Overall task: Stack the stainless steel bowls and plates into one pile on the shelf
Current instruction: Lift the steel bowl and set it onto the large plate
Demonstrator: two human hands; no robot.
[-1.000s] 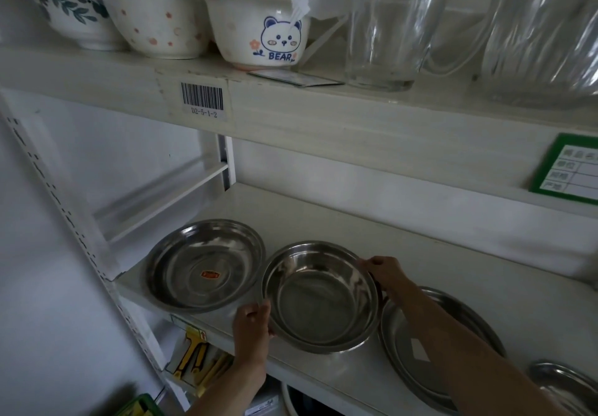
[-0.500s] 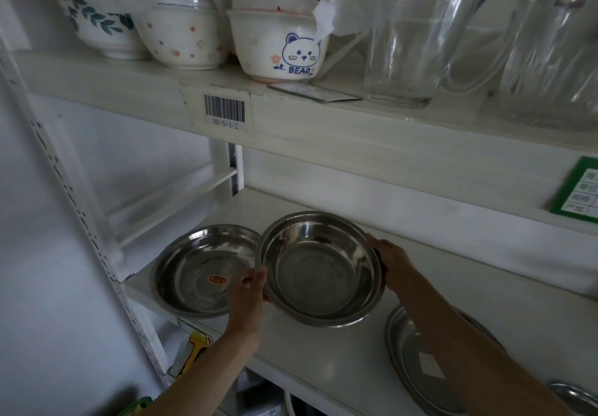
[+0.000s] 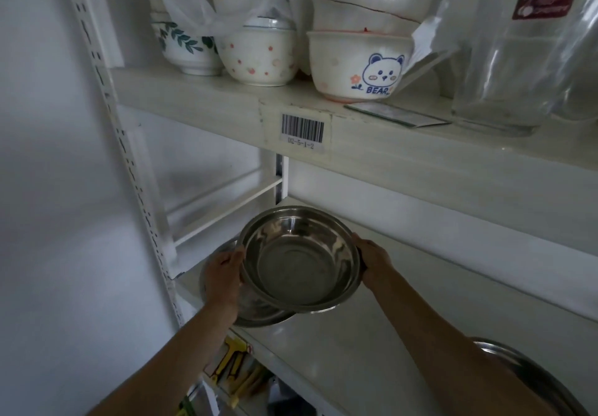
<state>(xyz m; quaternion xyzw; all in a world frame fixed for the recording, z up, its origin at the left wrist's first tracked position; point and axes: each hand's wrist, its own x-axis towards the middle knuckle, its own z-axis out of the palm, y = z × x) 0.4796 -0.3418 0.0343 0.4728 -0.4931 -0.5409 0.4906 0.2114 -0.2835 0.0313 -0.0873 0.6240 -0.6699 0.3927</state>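
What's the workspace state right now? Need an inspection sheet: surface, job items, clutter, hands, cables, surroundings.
Surface: white lower shelf, bare between the dishes.
Job's things: steel bowl held tilted over the steel dish at the shelf's left end; contact cannot be told. Another steel plate lies at lower right.
Clutter: nothing seen on the lower shelf.
Hands: left hand and right hand grip opposite rims of the steel bowl.
Cables: nothing seen.
Surroundings: upper shelf carries ceramic bowls, a glass jug and a barcode label.
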